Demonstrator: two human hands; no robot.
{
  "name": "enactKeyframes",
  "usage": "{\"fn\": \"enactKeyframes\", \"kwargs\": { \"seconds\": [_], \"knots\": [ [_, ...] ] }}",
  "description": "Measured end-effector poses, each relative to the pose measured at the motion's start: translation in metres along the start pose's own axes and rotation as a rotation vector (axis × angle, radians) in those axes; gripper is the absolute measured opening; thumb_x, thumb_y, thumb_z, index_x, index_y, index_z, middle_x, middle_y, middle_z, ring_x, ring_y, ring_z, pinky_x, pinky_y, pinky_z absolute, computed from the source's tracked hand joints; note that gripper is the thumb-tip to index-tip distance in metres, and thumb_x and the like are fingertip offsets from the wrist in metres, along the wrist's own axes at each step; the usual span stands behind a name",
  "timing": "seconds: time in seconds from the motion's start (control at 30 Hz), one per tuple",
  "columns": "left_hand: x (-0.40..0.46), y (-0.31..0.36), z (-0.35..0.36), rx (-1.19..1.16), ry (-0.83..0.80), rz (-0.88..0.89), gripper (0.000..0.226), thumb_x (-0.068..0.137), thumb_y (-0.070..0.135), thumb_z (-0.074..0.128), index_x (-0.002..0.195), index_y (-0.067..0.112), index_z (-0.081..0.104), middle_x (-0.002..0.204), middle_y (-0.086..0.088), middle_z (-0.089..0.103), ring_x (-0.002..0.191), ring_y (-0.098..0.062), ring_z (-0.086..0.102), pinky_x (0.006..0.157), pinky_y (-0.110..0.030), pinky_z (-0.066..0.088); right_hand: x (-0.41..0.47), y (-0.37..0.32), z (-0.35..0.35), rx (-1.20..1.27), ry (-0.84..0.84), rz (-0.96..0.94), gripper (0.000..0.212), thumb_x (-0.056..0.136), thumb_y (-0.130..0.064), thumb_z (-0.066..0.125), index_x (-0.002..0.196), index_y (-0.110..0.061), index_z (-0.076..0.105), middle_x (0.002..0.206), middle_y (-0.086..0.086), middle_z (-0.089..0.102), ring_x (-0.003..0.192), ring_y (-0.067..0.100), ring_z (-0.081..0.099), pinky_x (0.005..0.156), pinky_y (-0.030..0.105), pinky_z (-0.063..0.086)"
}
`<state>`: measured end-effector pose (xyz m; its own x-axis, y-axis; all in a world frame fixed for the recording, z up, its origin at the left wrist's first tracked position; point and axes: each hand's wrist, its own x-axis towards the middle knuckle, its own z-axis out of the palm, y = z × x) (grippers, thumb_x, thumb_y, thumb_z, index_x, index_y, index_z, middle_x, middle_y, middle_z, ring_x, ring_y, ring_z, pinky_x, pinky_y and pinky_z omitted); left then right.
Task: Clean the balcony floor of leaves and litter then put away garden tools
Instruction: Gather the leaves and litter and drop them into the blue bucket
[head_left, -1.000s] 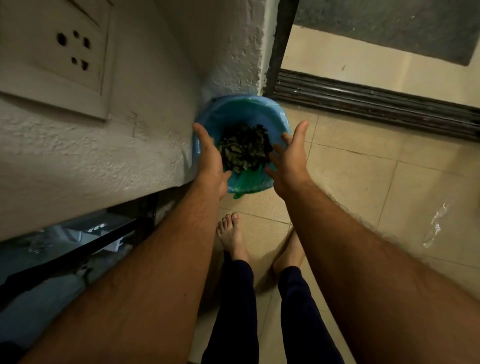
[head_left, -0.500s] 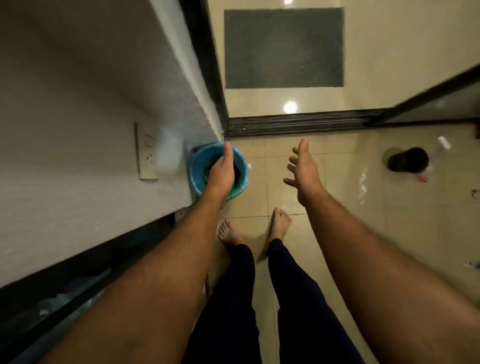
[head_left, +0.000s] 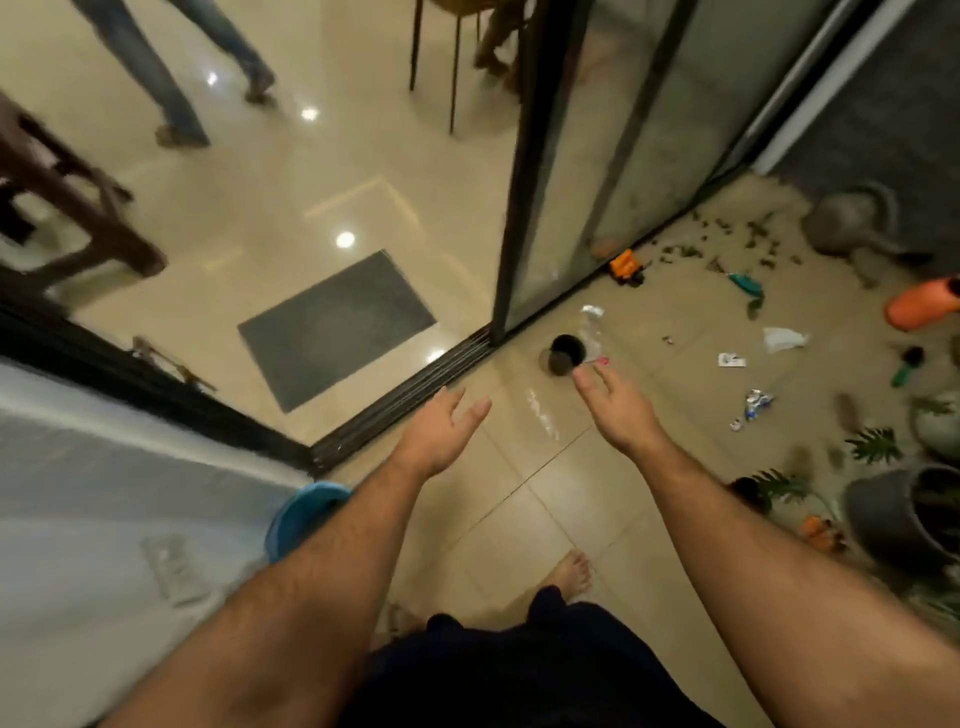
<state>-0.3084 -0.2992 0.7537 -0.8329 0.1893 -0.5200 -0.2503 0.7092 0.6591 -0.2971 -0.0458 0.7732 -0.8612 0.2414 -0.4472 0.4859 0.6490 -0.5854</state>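
Observation:
My left hand and my right hand are stretched out over the balcony tiles, fingers relaxed, holding nothing. The blue bin stands by the wall at lower left, mostly hidden behind my left forearm. Dry leaves lie scattered at the far end near the glass door. Litter lies on the tiles: a white paper scrap, a crumpled foil wrapper, a clear plastic bottle. A teal hand tool and a green-handled brush lie on the floor.
A small black pot stands by the door track. A grey watering can, an orange container, an orange toy and potted plants line the right side. A grey doormat lies indoors, where another person's legs show.
My view swung up and right from the blue bin toward the balcony floor. Both hands came away from the bin and now hover open over the tiles.

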Motion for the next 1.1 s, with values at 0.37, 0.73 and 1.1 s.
{"fn": "enactKeyframes", "kwargs": {
  "seconds": [0.37, 0.73, 1.1],
  "knots": [
    [0.065, 0.232, 0.126, 0.356, -0.153, 0.338, 0.080, 0.093, 0.071, 0.038, 0.153, 0.020, 0.034, 0.159, -0.007, 0.031, 0.144, -0.023, 0.033, 0.116, -0.038, 0.030, 0.029, 0.150, -0.180, -0.153, 0.192, 0.072, 0.086, 0.087, -0.075, 0.040, 0.152, -0.019, 0.036, 0.160, 0.014, 0.030, 0.147, 0.029, 0.027, 0.119, 0.044, 0.026],
    [0.174, 0.344, 0.198, 0.449, -0.307, 0.417, 0.088, 0.089, 0.077, 0.037, 0.157, 0.023, 0.023, 0.166, -0.007, 0.011, 0.153, -0.022, 0.013, 0.123, -0.044, 0.017, 0.094, 0.213, -0.258, -0.009, 0.311, 0.204, 0.089, 0.084, -0.078, 0.038, 0.151, -0.020, 0.038, 0.159, 0.008, 0.032, 0.146, 0.026, 0.029, 0.117, 0.043, 0.027],
    [0.332, 0.474, 0.221, 0.597, -0.441, 0.498, 0.084, 0.090, 0.075, 0.037, 0.157, 0.025, 0.024, 0.165, -0.008, 0.015, 0.151, -0.025, 0.017, 0.122, -0.044, 0.018, 0.211, 0.249, -0.361, 0.127, 0.397, 0.413, 0.078, 0.090, -0.069, 0.045, 0.149, -0.017, 0.042, 0.154, 0.012, 0.040, 0.141, 0.029, 0.035, 0.114, 0.041, 0.031]
  ]
}}
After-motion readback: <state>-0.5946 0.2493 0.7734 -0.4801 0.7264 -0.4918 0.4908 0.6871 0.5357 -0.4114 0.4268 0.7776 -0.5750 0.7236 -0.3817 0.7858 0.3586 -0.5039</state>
